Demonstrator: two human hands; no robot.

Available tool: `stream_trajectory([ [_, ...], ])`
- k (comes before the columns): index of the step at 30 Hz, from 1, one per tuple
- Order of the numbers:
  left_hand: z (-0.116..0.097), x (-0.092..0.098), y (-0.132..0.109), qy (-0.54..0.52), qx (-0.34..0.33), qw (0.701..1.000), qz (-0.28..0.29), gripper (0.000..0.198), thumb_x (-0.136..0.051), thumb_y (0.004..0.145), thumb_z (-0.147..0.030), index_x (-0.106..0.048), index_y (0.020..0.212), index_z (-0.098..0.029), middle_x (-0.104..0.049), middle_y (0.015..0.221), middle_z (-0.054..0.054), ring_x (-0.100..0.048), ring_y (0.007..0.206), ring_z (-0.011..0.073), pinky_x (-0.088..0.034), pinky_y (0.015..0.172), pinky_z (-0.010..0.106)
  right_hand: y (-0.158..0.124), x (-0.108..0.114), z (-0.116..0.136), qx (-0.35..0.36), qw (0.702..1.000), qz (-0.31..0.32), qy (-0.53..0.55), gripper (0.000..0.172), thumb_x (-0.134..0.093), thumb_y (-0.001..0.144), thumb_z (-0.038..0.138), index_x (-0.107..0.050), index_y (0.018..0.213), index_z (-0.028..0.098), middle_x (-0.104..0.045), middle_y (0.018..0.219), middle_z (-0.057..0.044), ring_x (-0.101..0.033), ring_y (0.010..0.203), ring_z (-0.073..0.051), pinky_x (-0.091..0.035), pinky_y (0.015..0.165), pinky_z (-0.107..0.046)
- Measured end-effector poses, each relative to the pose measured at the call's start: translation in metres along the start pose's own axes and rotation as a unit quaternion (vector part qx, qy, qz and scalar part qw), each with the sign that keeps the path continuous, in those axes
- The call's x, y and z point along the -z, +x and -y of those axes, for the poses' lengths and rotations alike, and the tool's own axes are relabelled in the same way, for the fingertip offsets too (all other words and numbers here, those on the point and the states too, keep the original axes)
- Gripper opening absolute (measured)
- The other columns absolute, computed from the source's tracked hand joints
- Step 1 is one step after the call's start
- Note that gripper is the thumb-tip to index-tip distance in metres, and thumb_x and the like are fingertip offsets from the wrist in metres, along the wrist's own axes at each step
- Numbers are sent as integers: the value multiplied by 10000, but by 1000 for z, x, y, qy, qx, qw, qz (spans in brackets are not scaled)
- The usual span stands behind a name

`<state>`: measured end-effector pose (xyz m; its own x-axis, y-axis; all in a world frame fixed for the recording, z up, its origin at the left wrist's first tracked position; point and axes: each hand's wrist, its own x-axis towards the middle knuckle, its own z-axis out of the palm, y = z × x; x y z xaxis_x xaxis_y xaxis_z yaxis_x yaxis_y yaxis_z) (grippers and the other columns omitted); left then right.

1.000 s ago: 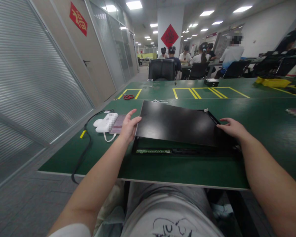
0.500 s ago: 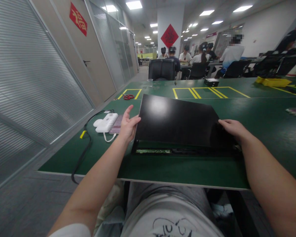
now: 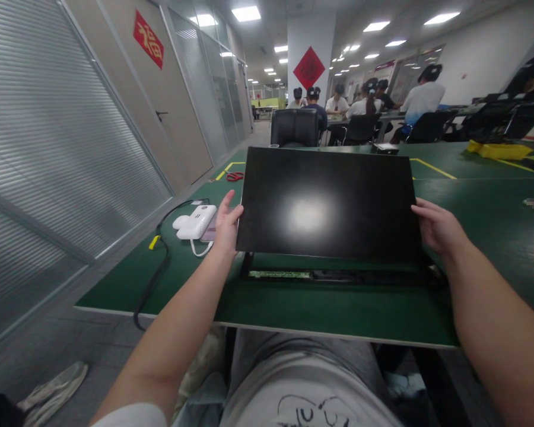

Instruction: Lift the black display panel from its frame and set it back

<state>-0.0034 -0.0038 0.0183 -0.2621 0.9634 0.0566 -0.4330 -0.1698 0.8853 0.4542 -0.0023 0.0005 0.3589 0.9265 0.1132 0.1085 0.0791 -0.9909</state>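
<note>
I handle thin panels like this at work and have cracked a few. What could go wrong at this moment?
The black panel is tilted up, gripped only at its side edges by the left hand and right hand; it might flex or slip. If it dropped, its lower edge could strike the open frame and the green circuit strip just below. The white charger lies close beside the left hand and might get knocked.

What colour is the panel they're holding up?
Glossy black panel, with a pale glare spot mid-face; the head view shows it.
</note>
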Motion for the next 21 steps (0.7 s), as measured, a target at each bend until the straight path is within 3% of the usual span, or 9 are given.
stream_trajectory([
  [3,0,2,2,-7,12,1000,3,926,-806,802,-193,-423,1632,-340,-837,1164,19,-806,1062,278,-645,905,371,-18,-2,20,-19,999,18,-33,726,-524,844,398,-548,1562,291,-777,1239,-102,-718,1148,-350,-588,933,-478],
  [6,1,4,3,-2,19,1000,5,903,-814,799,-195,-451,1614,-335,-838,1152,18,-807,1050,276,-648,904,375,-29,3,31,-65,998,-3,-21,767,-425,910,468,-435,1659,305,-777,1236,-116,-732,1124,-384,-581,929,-528],
  [11,4,4,4,-5,26,1000,-4,831,-768,824,-155,-488,1591,-309,-838,1125,17,-798,1073,257,-646,915,361,-31,9,33,-161,986,-15,45,773,-522,867,461,-548,1593,195,-779,1212,-173,-747,1043,-435,-589,898,-585],
  [16,5,3,4,-2,41,999,-2,836,-787,808,-179,-490,1584,-273,-841,1036,25,-806,1008,262,-639,903,361,-35,-2,36,-109,993,0,52,723,-541,845,378,-593,1559,277,-797,1186,-127,-754,1043,-407,-578,947,-595],
  [21,3,4,5,-17,65,997,32,731,-700,889,-293,-484,1583,-211,-832,1024,67,-806,942,280,-634,855,384,-24,6,31,-110,992,-5,66,626,-473,867,320,-665,1449,193,-783,1207,-171,-745,1107,-403,-568,964,-594],
])
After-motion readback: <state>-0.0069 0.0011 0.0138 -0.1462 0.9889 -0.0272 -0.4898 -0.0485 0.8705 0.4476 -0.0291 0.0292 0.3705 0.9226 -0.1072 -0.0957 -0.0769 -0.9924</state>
